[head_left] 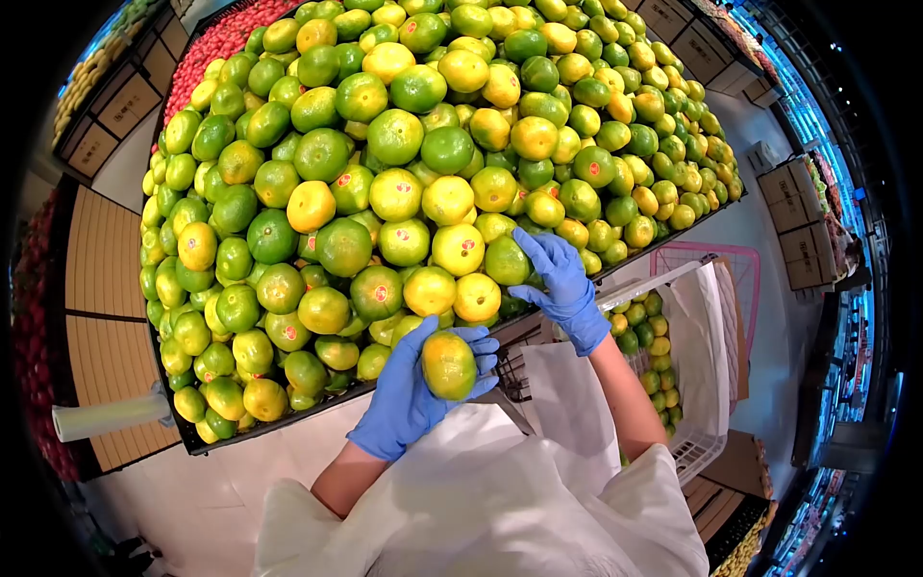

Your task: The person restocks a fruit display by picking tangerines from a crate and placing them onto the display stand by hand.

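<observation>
My left hand, in a blue glove, is palm up with its fingers curled round a yellow-green mandarin. At the front edge of a big heap of mandarins, the gloved fingers and thumb of my right hand close on the right side of a greener mandarin, which rests against its neighbours. Just left of it lie a yellow mandarin with a red sticker and an orange-yellow one. Several others carry small red stickers.
A white crate with a pale liner and more mandarins stands at my right, beside a pink cart frame. A plastic bag roll juts out at the left. Red fruit lies behind the heap; stacked cartons stand farther right.
</observation>
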A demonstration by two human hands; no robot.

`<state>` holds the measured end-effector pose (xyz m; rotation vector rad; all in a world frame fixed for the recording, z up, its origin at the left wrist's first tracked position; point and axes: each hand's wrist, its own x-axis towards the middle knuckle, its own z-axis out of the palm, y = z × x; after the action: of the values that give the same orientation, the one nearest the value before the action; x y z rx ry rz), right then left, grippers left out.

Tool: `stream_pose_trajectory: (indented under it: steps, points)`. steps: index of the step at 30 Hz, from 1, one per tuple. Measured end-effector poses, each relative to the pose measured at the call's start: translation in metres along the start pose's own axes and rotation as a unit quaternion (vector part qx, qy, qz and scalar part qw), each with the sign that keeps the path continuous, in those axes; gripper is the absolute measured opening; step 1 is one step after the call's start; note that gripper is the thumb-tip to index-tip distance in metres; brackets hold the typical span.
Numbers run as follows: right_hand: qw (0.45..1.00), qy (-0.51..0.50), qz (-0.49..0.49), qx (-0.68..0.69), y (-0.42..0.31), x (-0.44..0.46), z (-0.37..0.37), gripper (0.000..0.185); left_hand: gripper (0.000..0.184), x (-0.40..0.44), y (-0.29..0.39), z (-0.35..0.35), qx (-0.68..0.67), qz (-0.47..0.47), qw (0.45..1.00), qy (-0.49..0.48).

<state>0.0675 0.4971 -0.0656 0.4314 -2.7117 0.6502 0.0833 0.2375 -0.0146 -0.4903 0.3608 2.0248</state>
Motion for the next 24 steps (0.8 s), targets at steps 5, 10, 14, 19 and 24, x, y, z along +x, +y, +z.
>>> stream_pose_trajectory:
  steps: [5, 10, 14, 19, 24]
  points:
    - [0.999, 0.020, -0.017, -0.022, 0.000, -0.003, 0.007, 0.081, 0.058, -0.004, 0.007, 0.001, -0.031, -0.004, 0.999, -0.022]
    - [1.000, 0.012, 0.018, -0.021, -0.010, -0.002, -0.004, 0.081, 0.053, -0.006, 0.008, 0.009, 0.051, 0.038, 0.995, -0.080]
    - [0.986, 0.128, 0.088, 0.052, -0.038, -0.010, -0.030, 0.077, 0.051, -0.003, 0.005, 0.022, 0.173, 0.171, 0.967, -0.070]
    - [0.983, -0.008, -0.052, 0.175, -0.085, 0.010, -0.054, 0.074, 0.053, 0.017, 0.002, 0.024, 0.337, 0.243, 0.910, 0.015]
    - [0.973, -0.027, -0.083, 0.213, -0.069, 0.016, -0.038, 0.083, 0.060, 0.050, -0.007, 0.024, 0.403, 0.300, 0.863, 0.049]
